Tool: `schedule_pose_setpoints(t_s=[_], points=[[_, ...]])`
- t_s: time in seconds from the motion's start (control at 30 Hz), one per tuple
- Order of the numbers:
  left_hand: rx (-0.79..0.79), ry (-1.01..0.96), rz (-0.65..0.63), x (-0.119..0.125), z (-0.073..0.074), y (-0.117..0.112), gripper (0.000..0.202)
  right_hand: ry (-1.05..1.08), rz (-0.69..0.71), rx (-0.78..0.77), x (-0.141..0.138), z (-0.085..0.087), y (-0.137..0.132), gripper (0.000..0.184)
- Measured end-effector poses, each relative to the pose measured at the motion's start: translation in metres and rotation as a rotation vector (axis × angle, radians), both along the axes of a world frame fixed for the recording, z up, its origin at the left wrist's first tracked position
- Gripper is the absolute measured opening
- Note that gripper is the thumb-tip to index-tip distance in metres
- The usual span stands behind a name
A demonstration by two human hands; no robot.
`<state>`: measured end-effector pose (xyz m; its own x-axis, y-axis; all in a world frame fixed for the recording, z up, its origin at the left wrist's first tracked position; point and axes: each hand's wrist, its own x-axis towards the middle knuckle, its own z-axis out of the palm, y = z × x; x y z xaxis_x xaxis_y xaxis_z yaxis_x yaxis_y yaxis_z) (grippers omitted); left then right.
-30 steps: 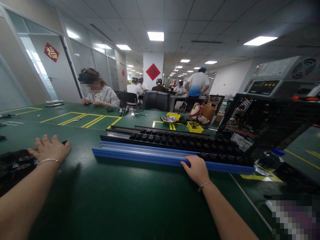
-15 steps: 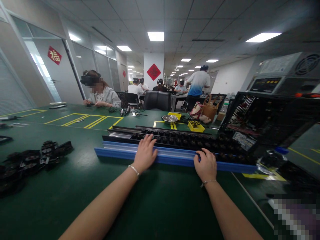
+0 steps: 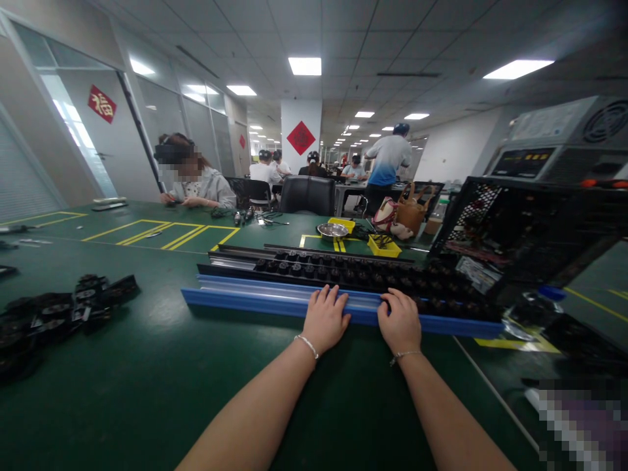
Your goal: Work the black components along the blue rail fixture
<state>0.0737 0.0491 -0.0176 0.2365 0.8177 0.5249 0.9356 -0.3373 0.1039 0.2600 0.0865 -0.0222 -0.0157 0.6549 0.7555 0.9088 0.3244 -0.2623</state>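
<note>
A long blue channel rail [image 3: 245, 299] lies across the green table in front of me, with a shiny pale inner groove. My left hand [image 3: 326, 319] rests over the middle of it, fingers stretched forward and slightly apart. Close by on the right, my right hand [image 3: 400, 322] curls its fingers over the same rail, thumb at the near side. Dark parts [image 3: 446, 306] sit in the rail's right part, beyond my right hand. Just behind, black rails [image 3: 226, 270] run alongside, filled with rows of small black round parts [image 3: 314, 271].
Left on the table is a pile of black parts [image 3: 59, 314]. An open computer case [image 3: 471, 229] and a clear bottle with a blue cap [image 3: 532, 314] stand right. Farther back are a metal bowl [image 3: 332, 231] and a yellow tray [image 3: 384, 246]. A co-worker [image 3: 201, 186] sits across.
My left hand has moved right along the blue rail, closer to my right hand. My right hand stays nearly in place on the rail.
</note>
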Motion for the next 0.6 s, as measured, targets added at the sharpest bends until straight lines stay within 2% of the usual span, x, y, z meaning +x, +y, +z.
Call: schedule_pose_setpoints(t_s=[0.33, 0.6], points=[[0.013, -0.012, -0.003, 0.001, -0.0017, -0.0007, 0.045, -0.033, 0.103, 0.028, -0.0041, -0.0019, 0.0005, 0.025], [-0.001, -0.024, -0.004, 0.0006, -0.0002, -0.0029, 0.047, 0.004, 0.187, -0.015, -0.0105, -0.003, -0.0026, 0.029]])
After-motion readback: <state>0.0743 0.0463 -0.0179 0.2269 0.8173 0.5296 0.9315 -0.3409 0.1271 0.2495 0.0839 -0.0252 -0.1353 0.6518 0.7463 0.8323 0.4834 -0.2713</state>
